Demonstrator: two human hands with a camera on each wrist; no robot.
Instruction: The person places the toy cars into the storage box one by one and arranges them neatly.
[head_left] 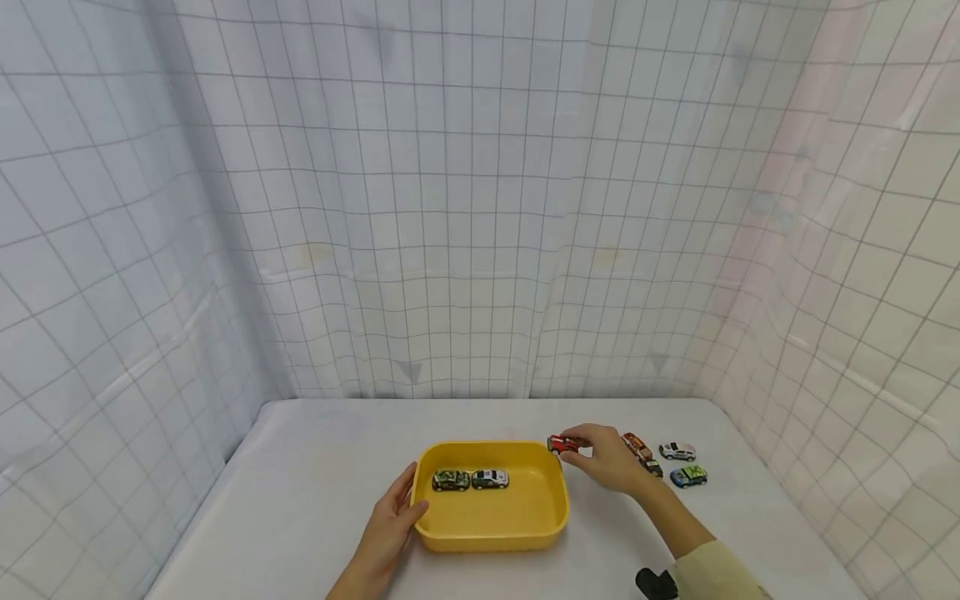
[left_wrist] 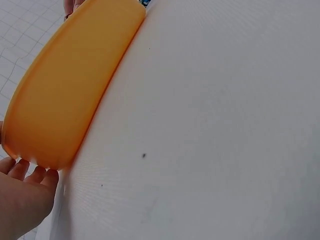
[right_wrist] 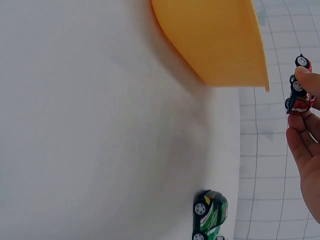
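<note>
A shallow yellow tray (head_left: 517, 517) rests on the white table. My left hand (head_left: 386, 521) grips its left side, thumb over the rim and fingers against the outer wall, as the left wrist view also shows. Inside, toward the back left, a dark green patterned toy car (head_left: 451, 481) and a white toy car (head_left: 490, 478) stand end to end. My right hand (head_left: 609, 460) pinches a red toy car (head_left: 559, 444) between thumb and fingers, raised by the tray's back right corner. In the right wrist view the wheels of this red car (right_wrist: 300, 90) show.
Right of the tray, beyond my right hand, lie an orange toy car (head_left: 636, 445), a green toy car (right_wrist: 211, 215), a white toy car (head_left: 678, 451) and a blue-and-green toy car (head_left: 689, 476). Gridded white curtains (head_left: 480, 208) enclose the table (head_left: 300, 500) at the back and sides.
</note>
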